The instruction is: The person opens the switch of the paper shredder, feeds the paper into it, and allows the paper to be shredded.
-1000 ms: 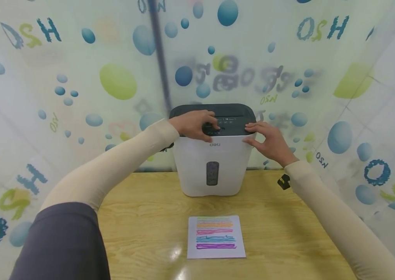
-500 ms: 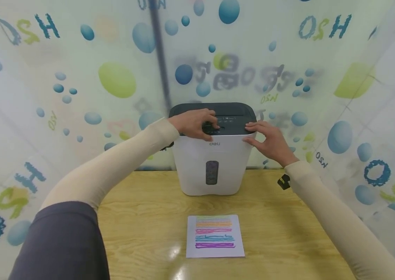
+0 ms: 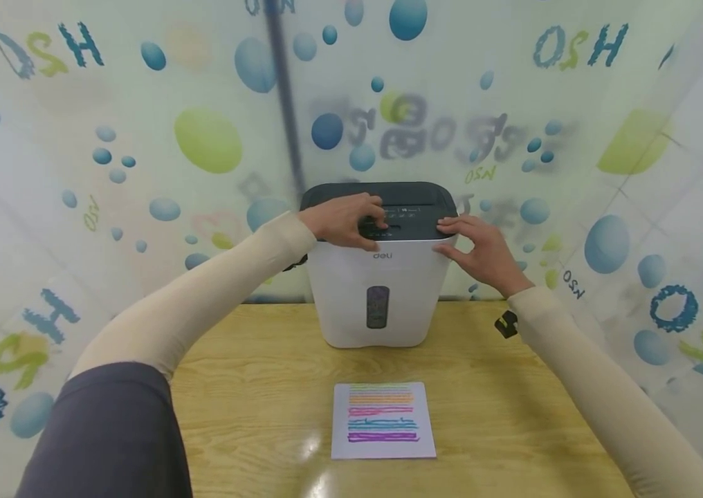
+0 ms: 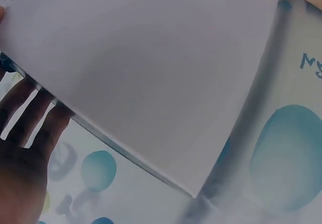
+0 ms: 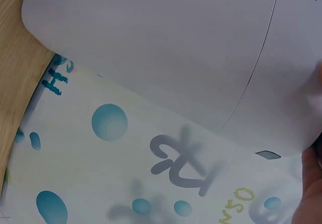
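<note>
Head view: a white machine (image 3: pixel 410 290) of smooth, slightly glossy plastic, marked "deli", stands upright on the wood-grained table (image 3: pixel 252 401) against a printed backdrop (image 3: pixel 140 263). Its body tapers toward the base, and a narrow rounded window (image 3: pixel 378 308) runs vertically in the front, which faces the wearer. The rounded-corner dark top (image 3: pixel 389 189) is longest from side to side, its slot running the same way. The left hand (image 3: pixel 345 221) bends its fingers over the dark top near the middle, thumb at the front edge; the right hand (image 3: pixel 482 252) holds the right front corner, fingers above and thumb below. Before the machine, a flat sheet (image 3: pixel 382 446) bears bands of coloured strokes.

Left wrist view: the matte white wall slants across, its straight edge running diagonally; three left fingers, gaps between them, meet that edge.

Right wrist view: a thin curved seam crosses the smooth shell, with "deli" sideways at upper right. The right hand is mostly cropped, so its grip cannot be told here.
</note>
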Demonstrator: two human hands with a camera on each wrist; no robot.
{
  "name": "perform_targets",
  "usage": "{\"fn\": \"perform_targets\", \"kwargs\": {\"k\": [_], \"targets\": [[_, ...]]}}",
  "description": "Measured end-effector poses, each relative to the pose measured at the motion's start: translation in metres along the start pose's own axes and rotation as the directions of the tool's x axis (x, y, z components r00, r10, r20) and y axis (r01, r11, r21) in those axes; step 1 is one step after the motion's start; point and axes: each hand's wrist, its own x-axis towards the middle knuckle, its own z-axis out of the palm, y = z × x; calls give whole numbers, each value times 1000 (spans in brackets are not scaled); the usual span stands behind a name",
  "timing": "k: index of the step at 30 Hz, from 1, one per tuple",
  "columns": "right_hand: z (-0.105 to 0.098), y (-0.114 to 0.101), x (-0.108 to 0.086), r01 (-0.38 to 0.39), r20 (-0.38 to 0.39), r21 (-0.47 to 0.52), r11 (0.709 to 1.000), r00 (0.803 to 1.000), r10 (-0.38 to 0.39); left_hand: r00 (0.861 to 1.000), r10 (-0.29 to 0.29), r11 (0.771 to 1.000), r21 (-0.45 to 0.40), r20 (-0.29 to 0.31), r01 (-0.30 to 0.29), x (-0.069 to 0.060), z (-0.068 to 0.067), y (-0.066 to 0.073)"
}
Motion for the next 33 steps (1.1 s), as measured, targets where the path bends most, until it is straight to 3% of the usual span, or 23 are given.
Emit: {"fn": "perform_targets", "kwargs": {"k": [11, 22, 33], "targets": [[-4, -3, 0, -4, -5, -4, 1000, 1000, 4, 999, 0, 1000, -25, -35, -1, -1, 0, 1], [-2, 0, -1, -16, -5, -9, 1000, 1000, 16, 999, -42, 999, -2, -28, 42, 0, 2, 4], [-4, 0, 3, -2, 31, -2, 1000, 1000, 2, 991, -133, 979, -154, 11, 133, -8, -2, 4]]}}
